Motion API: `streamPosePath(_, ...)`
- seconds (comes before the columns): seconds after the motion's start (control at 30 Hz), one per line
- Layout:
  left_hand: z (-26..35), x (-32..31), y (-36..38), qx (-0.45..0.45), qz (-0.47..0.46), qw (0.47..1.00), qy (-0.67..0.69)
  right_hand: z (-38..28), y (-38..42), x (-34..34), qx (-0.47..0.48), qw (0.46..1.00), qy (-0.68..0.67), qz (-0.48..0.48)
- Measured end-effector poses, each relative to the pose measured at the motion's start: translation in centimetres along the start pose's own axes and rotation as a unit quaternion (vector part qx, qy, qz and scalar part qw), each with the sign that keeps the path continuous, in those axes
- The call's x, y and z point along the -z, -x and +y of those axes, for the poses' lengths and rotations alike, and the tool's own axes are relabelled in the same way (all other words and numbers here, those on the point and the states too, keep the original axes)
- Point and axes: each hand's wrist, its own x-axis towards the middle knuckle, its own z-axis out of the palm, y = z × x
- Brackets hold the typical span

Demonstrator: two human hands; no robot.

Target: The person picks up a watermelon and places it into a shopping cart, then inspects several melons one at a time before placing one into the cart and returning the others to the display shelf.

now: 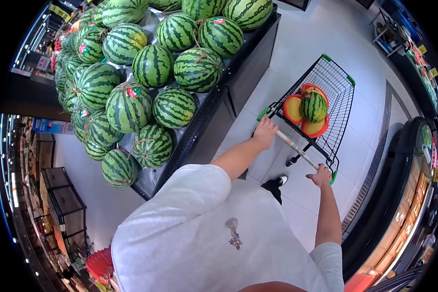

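My left hand (266, 133) is closed around the left end of a shopping cart's handle (297, 149), close to its green end cap. Toward the other end of the same bar, my right hand (320, 176) grips it, with the thumb stretched along the near side. The black wire cart (339, 104) has green corner pieces. In its basket a small striped watermelon (314, 106) rests on top of several yellow, round fruits (293, 108) wrapped in red-orange netting or foam.
A sloping display of striped watermelons (153, 65) fills the left, edged by a dark stand (250, 58). Curved refrigerated cases (399, 194) line the right. Pale floor tiles (297, 44) run ahead, with a floor grate (374, 165) beside the cart. Shelves (63, 204) stand at lower left.
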Motion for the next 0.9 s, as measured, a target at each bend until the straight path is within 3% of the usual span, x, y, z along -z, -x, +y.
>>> streamPosePath(0.17,1.3,3.7,2.4,0.031,0.010,0.999,0.007,0.5,0.7,1.6,0.042,0.998,0.021,0.038)
streamPosePath(0.3,0.2,0.9,3.3,0.063,0.055,0.996,-0.007,-0.6,0.7,1.8,0.068,0.996,0.009,0.060)
streamPosePath(0.47,-1.3,1.6,4.7,0.074,0.034,0.996,0.031,-2.6,-0.3,2.6,0.116,0.991,0.025,0.064)
streamPosePath(0.67,-2.6,1.2,6.1,0.122,-0.027,0.992,0.028,-3.9,-2.9,3.3,0.196,0.979,0.052,0.002)
streamPosePath(0.77,-3.8,3.4,5.7,0.103,-0.043,0.992,0.056,-3.4,-4.6,3.8,0.202,0.975,0.047,0.074)
streamPosePath(0.9,-6.7,-1.2,4.1,0.095,-0.107,0.984,0.103,-2.3,-5.1,2.5,0.175,0.966,0.066,0.176)
